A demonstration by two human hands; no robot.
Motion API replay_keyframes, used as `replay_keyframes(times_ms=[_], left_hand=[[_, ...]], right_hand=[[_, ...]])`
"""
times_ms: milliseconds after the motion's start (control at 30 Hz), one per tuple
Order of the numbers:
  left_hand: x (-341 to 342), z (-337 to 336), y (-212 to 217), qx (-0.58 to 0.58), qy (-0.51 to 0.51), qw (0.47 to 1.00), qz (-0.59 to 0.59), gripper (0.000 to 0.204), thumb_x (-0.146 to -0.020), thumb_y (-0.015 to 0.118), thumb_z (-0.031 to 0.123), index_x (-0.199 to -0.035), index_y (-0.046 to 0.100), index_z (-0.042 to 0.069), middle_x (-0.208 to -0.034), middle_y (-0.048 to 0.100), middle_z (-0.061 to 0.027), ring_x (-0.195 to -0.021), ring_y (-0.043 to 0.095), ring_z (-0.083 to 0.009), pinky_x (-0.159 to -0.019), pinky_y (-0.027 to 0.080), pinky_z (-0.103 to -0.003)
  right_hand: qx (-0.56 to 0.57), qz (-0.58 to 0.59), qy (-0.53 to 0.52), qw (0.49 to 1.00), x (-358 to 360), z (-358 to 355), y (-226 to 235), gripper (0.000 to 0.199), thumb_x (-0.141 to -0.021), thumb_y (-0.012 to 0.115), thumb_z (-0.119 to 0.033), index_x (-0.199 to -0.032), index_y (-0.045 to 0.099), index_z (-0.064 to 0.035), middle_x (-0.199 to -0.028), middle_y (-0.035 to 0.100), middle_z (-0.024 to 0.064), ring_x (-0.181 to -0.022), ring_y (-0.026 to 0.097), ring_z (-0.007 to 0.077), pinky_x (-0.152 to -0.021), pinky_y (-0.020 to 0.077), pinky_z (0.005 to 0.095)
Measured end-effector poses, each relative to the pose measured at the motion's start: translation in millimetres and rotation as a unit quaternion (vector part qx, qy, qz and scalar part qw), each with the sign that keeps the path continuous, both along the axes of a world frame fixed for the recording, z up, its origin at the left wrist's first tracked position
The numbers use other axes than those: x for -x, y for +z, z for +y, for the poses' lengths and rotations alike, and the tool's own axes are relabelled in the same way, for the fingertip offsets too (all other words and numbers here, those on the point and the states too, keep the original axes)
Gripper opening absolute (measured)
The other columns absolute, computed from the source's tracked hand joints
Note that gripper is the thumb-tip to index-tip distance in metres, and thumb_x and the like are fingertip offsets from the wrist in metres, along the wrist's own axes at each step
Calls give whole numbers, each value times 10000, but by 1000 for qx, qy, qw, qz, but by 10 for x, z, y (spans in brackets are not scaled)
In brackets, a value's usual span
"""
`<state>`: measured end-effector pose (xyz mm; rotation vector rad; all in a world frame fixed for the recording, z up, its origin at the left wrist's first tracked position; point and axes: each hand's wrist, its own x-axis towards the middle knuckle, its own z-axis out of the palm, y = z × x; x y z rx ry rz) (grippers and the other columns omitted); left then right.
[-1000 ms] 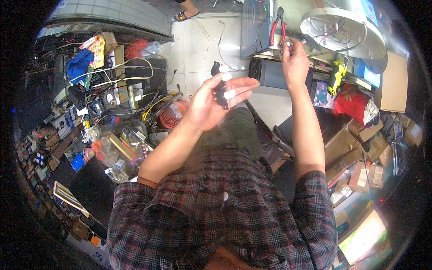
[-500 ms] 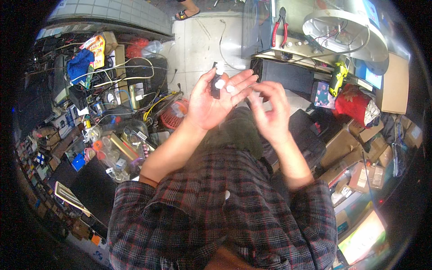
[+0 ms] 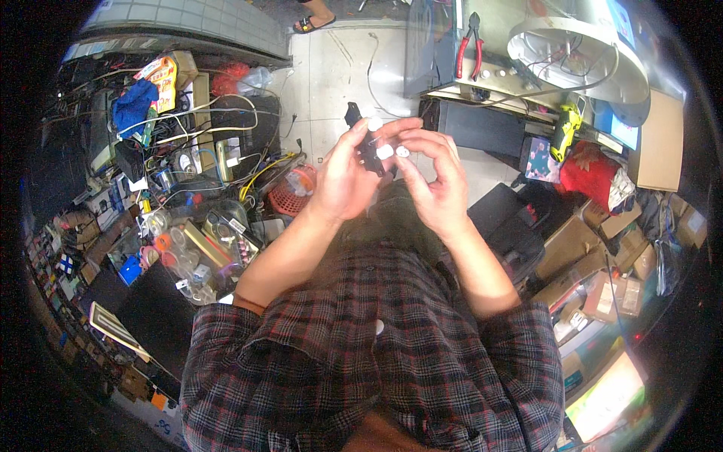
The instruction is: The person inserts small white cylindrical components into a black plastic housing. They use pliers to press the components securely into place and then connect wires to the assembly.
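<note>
The left hand (image 3: pixel 340 184) is on the near-left side of a black part (image 3: pixel 370 160), palm turned up, its thumb bent over the part's left edge, so the grip is closed and supporting it. The right hand (image 3: pixel 442 177) is to the right of the black part, thumb and forefinger brought together at the tips on a small white knob; its other fingers curl above and reach across toward the left hand's fingers.

The black part lies within the left grip, slanting from upper left to lower right. Its upper end juts out past the thumb, while its lower end sits over the palm side. It is narrow and dark, with an uneven outline and small bright bits along the left edge.

One round, plain white cap (image 3: pixel 375 123) sits by the black part's upper end. A white piece (image 3: pixel 385 152) is at its right side, lower down; whether either is fastened cannot be told. The small white knob (image 3: pixel 403 151), with dark markings, is just right of that.
</note>
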<state>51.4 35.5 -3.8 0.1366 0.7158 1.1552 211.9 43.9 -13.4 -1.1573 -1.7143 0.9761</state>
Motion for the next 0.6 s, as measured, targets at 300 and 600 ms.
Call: replay_keyframes(times_ms=[300, 600], left_hand=[[287, -121, -102, 16, -79, 976, 200, 383, -1082, 485, 346, -1210, 608, 7, -1073, 677, -107, -871, 674, -206, -706, 545, -338], [254, -176, -3, 41, -88, 989, 111, 363, -1065, 451, 327, -1157, 588, 4, -997, 680, -143, -781, 679, -250, -683, 533, -352]], right_hand=[[324, 277, 24, 904, -77, -21, 53, 269, -996, 671, -128, -1239, 651, -14, -1129, 705, 92, -1012, 660, 152, -872, 532, 304], [368, 417, 39, 830, -45, -20, -44, 262, -1007, 656, -137, -1229, 647, 2, -1124, 712, 104, -986, 671, 168, -875, 543, 312]])
